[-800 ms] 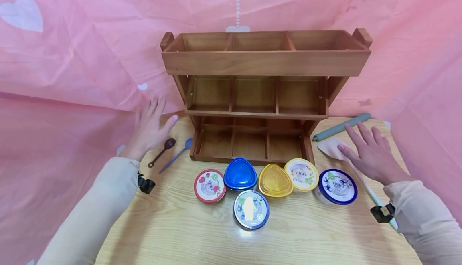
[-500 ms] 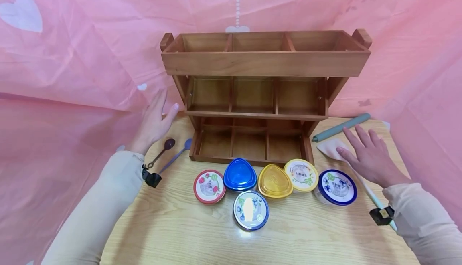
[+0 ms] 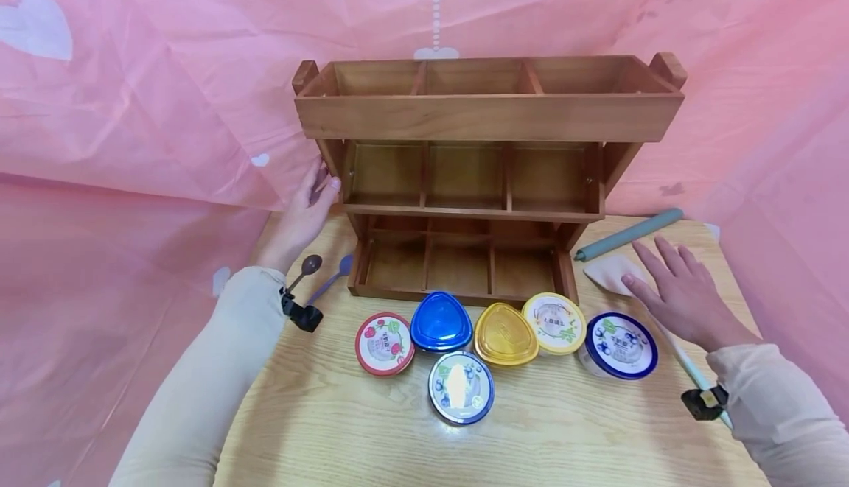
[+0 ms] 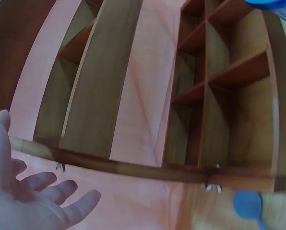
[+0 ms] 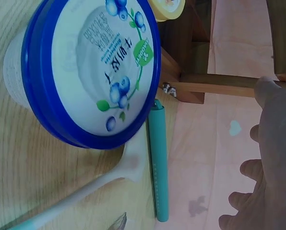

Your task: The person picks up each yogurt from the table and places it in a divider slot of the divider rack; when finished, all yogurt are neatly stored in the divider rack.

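Note:
A brown wooden three-tier rack (image 3: 484, 117) with divided compartments stands at the back middle. My left hand (image 3: 301, 220) is at its left side, thumb tip right by the middle tier's edge. In the left wrist view the fingers (image 4: 61, 191) are spread and loosely bent beside the side rail, with nothing in them. On the right, my right hand (image 3: 686, 303) hovers with spread fingers over a white-headed spatula (image 3: 612, 273). Closest to it are a teal stick-like tool (image 3: 626, 235) and a blue-lidded tub with blueberries on its label (image 5: 104, 67).
In front of the rack stand a red-lidded tub (image 3: 385, 343), a blue triangular container (image 3: 441, 321), a yellow triangular one (image 3: 506, 334), a yellow-lidded tub (image 3: 554, 323) and another blueberry tub (image 3: 460, 387). A brown spoon (image 3: 310, 264) and a blue spoon (image 3: 345, 264) lie left.
My left hand has moved right and slightly down, from beside the pink cloth to the rack's left side. The right hand has barely shifted.

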